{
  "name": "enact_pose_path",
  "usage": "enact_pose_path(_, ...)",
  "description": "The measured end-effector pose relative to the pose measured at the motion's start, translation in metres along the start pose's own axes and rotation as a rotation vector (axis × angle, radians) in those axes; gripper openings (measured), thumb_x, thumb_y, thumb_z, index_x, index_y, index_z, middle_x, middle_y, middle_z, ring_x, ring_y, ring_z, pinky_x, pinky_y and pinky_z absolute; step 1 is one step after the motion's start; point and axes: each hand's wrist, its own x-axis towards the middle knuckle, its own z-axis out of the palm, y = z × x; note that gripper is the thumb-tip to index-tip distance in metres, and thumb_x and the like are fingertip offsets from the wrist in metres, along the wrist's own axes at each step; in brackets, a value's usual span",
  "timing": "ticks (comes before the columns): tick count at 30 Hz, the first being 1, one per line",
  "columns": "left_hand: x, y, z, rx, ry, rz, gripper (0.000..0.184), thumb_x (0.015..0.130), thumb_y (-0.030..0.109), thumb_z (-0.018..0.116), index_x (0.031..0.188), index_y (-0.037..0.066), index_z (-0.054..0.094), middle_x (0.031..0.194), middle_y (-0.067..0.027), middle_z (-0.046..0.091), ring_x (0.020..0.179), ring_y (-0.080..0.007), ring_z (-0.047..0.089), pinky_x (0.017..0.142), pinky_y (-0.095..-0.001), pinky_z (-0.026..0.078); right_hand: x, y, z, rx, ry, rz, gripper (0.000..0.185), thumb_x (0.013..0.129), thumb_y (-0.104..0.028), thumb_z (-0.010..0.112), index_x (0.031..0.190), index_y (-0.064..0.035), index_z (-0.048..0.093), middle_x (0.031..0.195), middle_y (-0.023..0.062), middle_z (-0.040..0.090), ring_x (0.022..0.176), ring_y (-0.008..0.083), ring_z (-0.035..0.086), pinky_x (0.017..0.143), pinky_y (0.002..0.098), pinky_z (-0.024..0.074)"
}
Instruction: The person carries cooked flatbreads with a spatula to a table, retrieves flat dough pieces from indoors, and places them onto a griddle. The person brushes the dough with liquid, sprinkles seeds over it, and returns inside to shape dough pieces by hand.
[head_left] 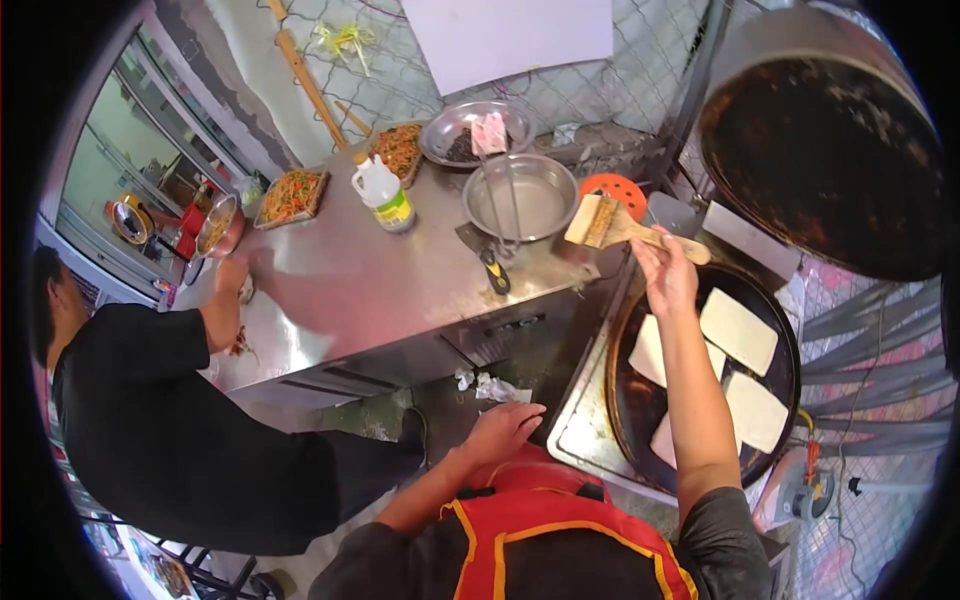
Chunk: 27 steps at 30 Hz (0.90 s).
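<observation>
In my right hand (667, 275) is a wide brush (625, 230) with a wooden handle and pale bristles, raised above the back of a round black griddle (630, 405). Several flat, pale rectangular dough pieces (738, 332) lie on the griddle, some partly hidden by my right forearm. My left hand (503, 430) is low in front of my red apron (570, 520), near the griddle stand's left corner. Its fingers are loosely stretched out and hold nothing. Left of the brush, a metal bowl (477, 208) of liquid stands on the steel counter (360, 310).
A big round lid (825, 165) with a blackened underside is raised behind the griddle. The counter bears a scraper (490, 265), a white jug (383, 195), a second bowl (435, 135) and trays of shredded vegetables (292, 197). A co-worker (170, 420) in black leans over its left end.
</observation>
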Motion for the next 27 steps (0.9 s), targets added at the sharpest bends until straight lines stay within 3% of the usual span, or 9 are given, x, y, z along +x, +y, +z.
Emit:
enact_pose_path(7,0.023,-0.064,-0.076,-0.120,0.184,-0.085,0.024,0.086,0.017,0.056,0.106,0.004,0.060,0.098,-0.0134,0.063,0.093,-0.0299,0.060,0.078,-0.0370,0.048,0.099,0.100,0.056,-0.200,0.150,0.093,0.028,0.089,-0.013,0.049,0.108,0.0077,0.049,0.099,0.0204,0.059,0.088,0.0292,0.062,0.080,0.0331,0.0533)
enact_pose_path(11,0.032,-0.097,-0.110,-0.175,0.285,-0.119,0.022,0.084,0.012,0.058,0.105,0.003,0.060,0.096,-0.0141,0.063,0.090,-0.0287,0.060,0.077,-0.0364,0.048,0.105,0.103,0.039,-0.320,0.150,0.176,0.024,0.088,-0.012,0.053,0.105,0.0053,0.051,0.097,0.0158,0.059,0.084,0.0261,0.061,0.077,0.0318,0.0536)
enact_pose_path(13,0.035,-0.111,-0.124,-0.209,0.353,-0.143,0.026,0.082,0.008,0.059,0.108,0.003,0.059,0.097,-0.0157,0.062,0.090,-0.0309,0.059,0.078,-0.0376,0.047,0.092,0.079,0.039,-0.546,0.148,0.209,0.028,0.085,-0.014,0.059,0.109,-0.0022,0.051,0.102,0.0123,0.057,0.088,0.0233,0.059,0.071,0.0300,0.0526)
enact_pose_path(15,0.036,-0.126,-0.132,-0.162,0.529,-0.179,0.028,0.082,0.009,0.058,0.109,0.001,0.058,0.098,-0.0164,0.062,0.091,-0.0335,0.059,0.081,-0.0394,0.046,0.090,0.063,0.025,-0.898,0.323,0.101,0.043,0.082,-0.012,0.061,0.121,-0.0041,0.043,0.118,0.0111,0.048,0.109,0.0207,0.046,0.087,0.0356,0.0416)
enact_pose_path(16,0.038,-0.134,-0.137,-0.133,0.621,-0.195,0.029,0.082,0.009,0.058,0.110,0.000,0.057,0.099,-0.0168,0.062,0.091,-0.0348,0.058,0.082,-0.0403,0.046,0.094,0.060,0.023,-1.100,0.363,-0.123,0.049,0.081,-0.010,0.059,0.125,-0.0028,0.039,0.121,0.0117,0.045,0.112,0.0214,0.043,0.094,0.0348,0.0361)
enact_pose_path(17,0.038,-0.141,-0.143,-0.037,0.674,-0.169,0.032,0.080,0.005,0.056,0.110,-0.004,0.055,0.103,-0.0217,0.059,0.095,-0.0362,0.058,0.084,-0.0392,0.046,0.100,0.058,0.039,-1.201,0.304,-0.369,0.047,0.081,-0.009,0.056,0.124,-0.0014,0.040,0.119,0.0123,0.047,0.110,0.0213,0.045,0.094,0.0327,0.0360)
enact_pose_path(19,0.039,-0.156,-0.147,-0.003,0.772,-0.176,0.035,0.079,0.004,0.055,0.112,-0.005,0.053,0.107,-0.0228,0.057,0.097,-0.0370,0.056,0.086,-0.0410,0.044,0.111,0.057,0.104,-1.272,0.076,-0.480,0.037,0.084,-0.004,0.051,0.120,0.0010,0.045,0.118,0.0104,0.049,0.112,0.0201,0.047,0.096,0.0328,0.0368)
enact_pose_path(25,0.029,-0.176,-0.146,-0.105,0.816,-0.232,0.038,0.078,0.006,0.057,0.114,-0.003,0.051,0.111,-0.0216,0.056,0.101,-0.0365,0.055,0.086,-0.0415,0.044,0.215,0.166,0.258,-1.471,-0.804,-0.351,0.020,0.086,0.000,0.045,0.102,0.0008,0.057,0.092,0.0056,0.059,0.087,0.0138,0.058,0.078,0.0265,0.0459)
enact_pose_path(27,0.026,-0.174,-0.148,-0.208,0.793,-0.244,0.036,0.078,0.005,0.057,0.113,-0.003,0.051,0.109,-0.0205,0.057,0.098,-0.0346,0.057,0.084,-0.0399,0.046,0.270,0.213,0.264,-1.608,-0.927,-0.311,0.017,0.082,-0.007,0.054,0.096,-0.0015,0.061,0.078,0.0124,0.063,0.080,0.0195,0.063,0.072,0.0308,0.0478)
